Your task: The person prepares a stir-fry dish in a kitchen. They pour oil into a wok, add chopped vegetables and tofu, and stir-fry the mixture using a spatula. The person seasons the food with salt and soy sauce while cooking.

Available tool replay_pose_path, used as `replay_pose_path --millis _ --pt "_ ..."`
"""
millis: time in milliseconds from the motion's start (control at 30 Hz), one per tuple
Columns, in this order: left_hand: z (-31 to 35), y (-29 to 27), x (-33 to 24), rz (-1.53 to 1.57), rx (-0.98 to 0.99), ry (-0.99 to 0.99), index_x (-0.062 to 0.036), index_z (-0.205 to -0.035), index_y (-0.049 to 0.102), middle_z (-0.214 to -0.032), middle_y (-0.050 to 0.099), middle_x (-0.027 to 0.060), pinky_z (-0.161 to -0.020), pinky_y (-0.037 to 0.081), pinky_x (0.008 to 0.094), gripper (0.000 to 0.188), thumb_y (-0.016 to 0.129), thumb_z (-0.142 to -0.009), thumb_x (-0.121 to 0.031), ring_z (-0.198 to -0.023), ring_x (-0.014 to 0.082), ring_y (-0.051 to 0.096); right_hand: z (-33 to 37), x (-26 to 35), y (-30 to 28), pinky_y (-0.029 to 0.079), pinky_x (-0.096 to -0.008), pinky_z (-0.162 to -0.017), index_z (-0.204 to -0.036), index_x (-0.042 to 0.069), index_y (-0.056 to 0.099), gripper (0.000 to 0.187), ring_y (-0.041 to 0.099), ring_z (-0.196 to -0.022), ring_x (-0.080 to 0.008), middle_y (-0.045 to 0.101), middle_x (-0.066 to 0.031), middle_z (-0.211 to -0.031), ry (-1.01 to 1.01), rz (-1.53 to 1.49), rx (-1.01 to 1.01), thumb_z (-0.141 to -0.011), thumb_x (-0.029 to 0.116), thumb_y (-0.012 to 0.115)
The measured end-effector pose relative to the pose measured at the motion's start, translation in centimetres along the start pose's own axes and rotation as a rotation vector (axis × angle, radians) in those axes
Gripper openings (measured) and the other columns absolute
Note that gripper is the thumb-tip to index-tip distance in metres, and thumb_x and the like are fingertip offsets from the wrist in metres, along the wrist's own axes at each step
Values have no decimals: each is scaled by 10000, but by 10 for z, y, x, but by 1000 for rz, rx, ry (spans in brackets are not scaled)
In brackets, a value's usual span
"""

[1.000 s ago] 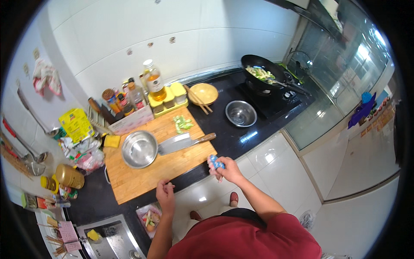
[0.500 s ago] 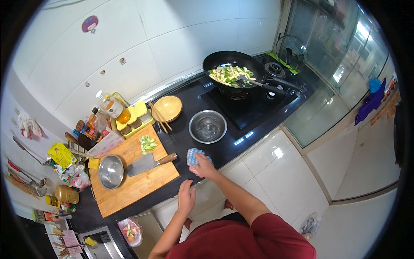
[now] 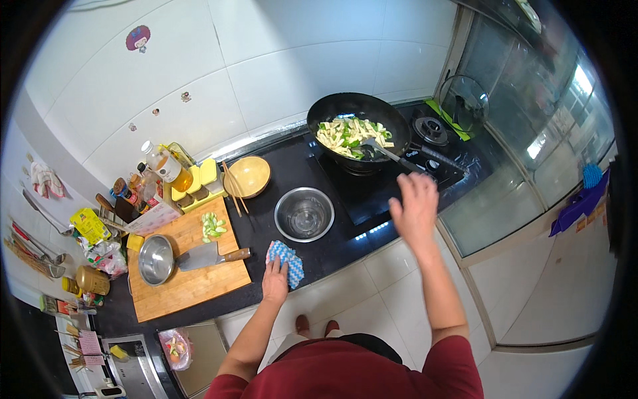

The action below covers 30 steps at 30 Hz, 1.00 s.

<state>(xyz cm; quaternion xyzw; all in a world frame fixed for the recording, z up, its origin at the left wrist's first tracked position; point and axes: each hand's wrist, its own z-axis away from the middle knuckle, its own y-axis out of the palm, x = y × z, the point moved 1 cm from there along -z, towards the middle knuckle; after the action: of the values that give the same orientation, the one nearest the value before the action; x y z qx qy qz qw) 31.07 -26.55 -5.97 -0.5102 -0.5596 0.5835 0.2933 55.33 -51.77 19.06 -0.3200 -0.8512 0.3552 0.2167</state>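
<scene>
My left hand (image 3: 274, 284) is at the counter's front edge, its fingers closed on the near left side of a blue-and-white zigzag cloth (image 3: 288, 261) with a pinkish edge. My right hand (image 3: 417, 205) is raised near the stove's front edge, empty, fingers apart. Just beyond it, the handle of a dark spatula (image 3: 397, 159) reaches out of a black wok (image 3: 345, 101). Pale strips and green pieces of food (image 3: 352, 135) lie in the wok. Between my hands and farther back stands a steel bowl (image 3: 304, 214), seemingly holding clear liquid.
To the left, a cutting board (image 3: 193, 292) carries a cleaver (image 3: 199, 257), a steel bowl (image 3: 157, 260) and chopped green pieces (image 3: 212, 227). Chopsticks (image 3: 234, 186) lean on a yellow bowl (image 3: 250, 178). Bottles and seasoning boxes (image 3: 199, 183) line the wall. A glass lid (image 3: 464, 100) stands far right.
My right hand has let go of the cloth and moved right, toward the stove. My left hand has come forward onto the cloth. The view has shifted slightly.
</scene>
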Motion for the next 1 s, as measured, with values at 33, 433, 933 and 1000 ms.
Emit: replay_pose_path --millis 33,433,933,1000 --pt "-3 3 5 -25 -9 -6 -34 -1206 631 -1419 478 206 -1050 433 440 359 564 -854 -42 -1245 386 491 -14 -14 -3 376 -501 -1017 -1285 39 552 627 433 -1252 -404 499 -193 -1310 13 138 24 -710 142 778" --pt "-73 0 35 -9 51 -115 -81 -1060 649 -1203 551 153 -876 537 458 258 578 -815 -40 -1132 396 515 -61 -90 46 556 -432 -628 -1309 220 591 445 686 -740 -322 629 -152 -838 -126 304 413 -892 90 506" --pt "-91 1 16 -15 97 -427 -11 -1006 699 -1217 581 163 -909 536 445 210 550 -858 -26 -1161 407 523 -143 -39 25 559 -452 -660 -1018 134 688 210 707 -771 -334 698 -174 -811 -319 316 663 -898 156 517" --pt "-91 3 15 -13 75 -441 -13 -1018 701 -1247 577 165 -903 535 451 225 557 -846 -16 -1149 411 532 -139 -54 51 563 -435 -656 -953 126 704 217 716 -750 -314 699 -160 -791 -290 330 539 -910 146 492"
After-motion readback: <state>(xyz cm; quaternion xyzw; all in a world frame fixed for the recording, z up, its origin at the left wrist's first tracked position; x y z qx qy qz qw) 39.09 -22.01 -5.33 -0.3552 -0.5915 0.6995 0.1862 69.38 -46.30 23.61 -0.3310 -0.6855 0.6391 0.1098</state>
